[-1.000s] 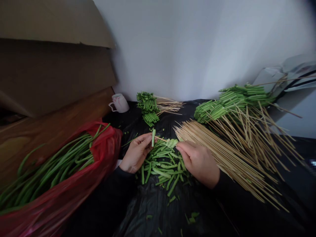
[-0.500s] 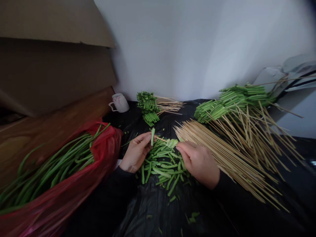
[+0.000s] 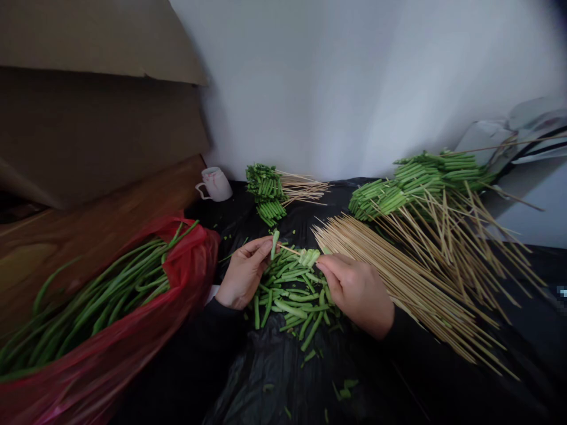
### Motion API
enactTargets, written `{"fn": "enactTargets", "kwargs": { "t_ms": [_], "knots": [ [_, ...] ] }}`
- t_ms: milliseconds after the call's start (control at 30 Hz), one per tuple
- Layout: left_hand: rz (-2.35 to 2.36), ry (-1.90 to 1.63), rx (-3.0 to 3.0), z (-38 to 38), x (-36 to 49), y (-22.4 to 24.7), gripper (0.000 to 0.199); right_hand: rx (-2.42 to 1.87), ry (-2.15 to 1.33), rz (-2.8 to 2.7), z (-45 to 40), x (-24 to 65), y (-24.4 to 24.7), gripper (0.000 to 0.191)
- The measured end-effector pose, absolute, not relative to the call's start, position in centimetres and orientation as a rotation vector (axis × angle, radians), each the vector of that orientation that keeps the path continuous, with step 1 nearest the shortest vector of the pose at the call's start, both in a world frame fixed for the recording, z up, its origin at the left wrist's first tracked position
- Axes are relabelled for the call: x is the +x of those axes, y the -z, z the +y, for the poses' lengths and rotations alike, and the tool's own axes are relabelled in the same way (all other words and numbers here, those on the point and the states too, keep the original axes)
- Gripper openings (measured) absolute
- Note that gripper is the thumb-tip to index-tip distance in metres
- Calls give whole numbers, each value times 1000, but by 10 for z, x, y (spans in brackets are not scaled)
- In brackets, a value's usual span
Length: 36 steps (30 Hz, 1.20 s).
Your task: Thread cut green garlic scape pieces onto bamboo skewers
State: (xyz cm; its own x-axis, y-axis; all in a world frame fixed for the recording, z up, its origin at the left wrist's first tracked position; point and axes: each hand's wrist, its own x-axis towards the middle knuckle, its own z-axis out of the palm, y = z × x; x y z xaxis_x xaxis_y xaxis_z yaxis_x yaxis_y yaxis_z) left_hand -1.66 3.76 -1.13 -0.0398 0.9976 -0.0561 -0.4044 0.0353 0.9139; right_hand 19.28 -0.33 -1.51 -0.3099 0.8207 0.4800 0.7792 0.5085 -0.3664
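My left hand (image 3: 246, 272) pinches a short green bean piece (image 3: 275, 244) upright, at the left tip of a wooden skewer (image 3: 289, 249). My right hand (image 3: 358, 290) is closed around the skewer's other end, beside several threaded bean pieces (image 3: 309, 257). Below and between both hands lies a loose pile of cut green beans (image 3: 301, 298) on black plastic (image 3: 270, 378). Just right of my right hand is a bundle of bare skewers (image 3: 411, 277).
At the left, a red plastic bag (image 3: 190, 260) holds long beans. A white mug (image 3: 215, 184) stands behind it near a cardboard box (image 3: 101, 130). Filled skewers lie in a small stack (image 3: 266, 190) at the back and a larger stack (image 3: 416, 180) at right.
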Motion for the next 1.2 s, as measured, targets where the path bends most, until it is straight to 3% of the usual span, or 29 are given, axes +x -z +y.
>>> {"fn": "enactTargets", "kwargs": {
  "t_ms": [500, 1200],
  "knots": [
    [1115, -1364, 1070, 37, -16, 19, 29, -1335, -127, -2132, -4, 191, 17, 20],
    [936, -1317, 802, 36, -18, 9, 21, -1259, -188, -2070, -3, 189, 20, 25]
  ]
}}
